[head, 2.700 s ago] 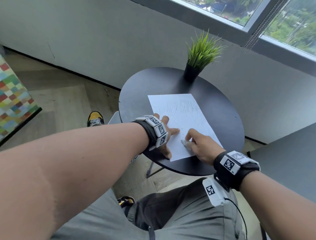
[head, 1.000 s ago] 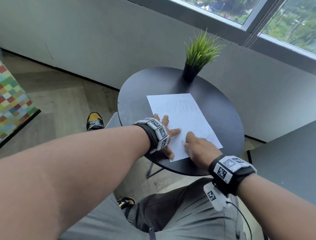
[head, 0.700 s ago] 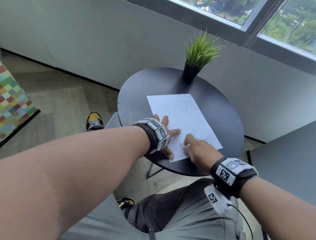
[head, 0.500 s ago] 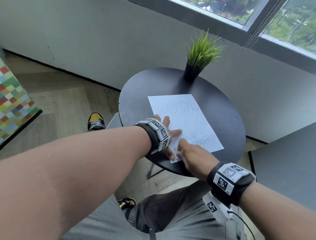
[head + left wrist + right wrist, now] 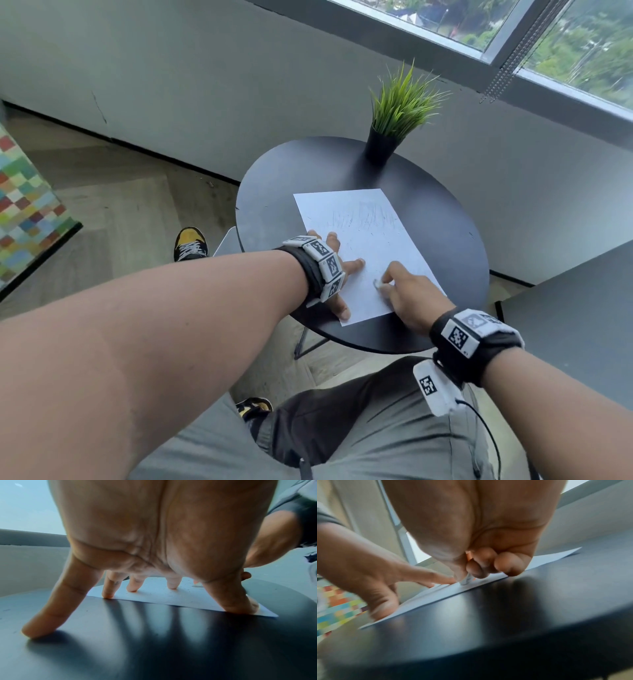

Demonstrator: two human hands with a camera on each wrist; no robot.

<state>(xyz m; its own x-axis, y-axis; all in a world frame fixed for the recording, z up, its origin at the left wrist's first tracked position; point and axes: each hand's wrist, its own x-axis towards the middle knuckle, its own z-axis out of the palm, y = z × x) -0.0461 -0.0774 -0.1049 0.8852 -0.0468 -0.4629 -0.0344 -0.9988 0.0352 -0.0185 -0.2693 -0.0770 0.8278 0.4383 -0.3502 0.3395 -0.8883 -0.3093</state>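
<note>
wrists: black bands (image 5: 309,271), white coded tags (image 5: 459,337) | trousers (image 5: 376,442): grey | shoes (image 5: 190,240): yellow-black | cable (image 5: 488,433): black

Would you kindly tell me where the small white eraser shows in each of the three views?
Head: the eraser sits just right of centre, under the right hand, on the paper.
Left wrist: the eraser is a pale sliver right of centre, beyond the left hand.
Right wrist: the eraser is at centre, pinched.
Shared landmark: the paper's near corner under the left thumb.
</note>
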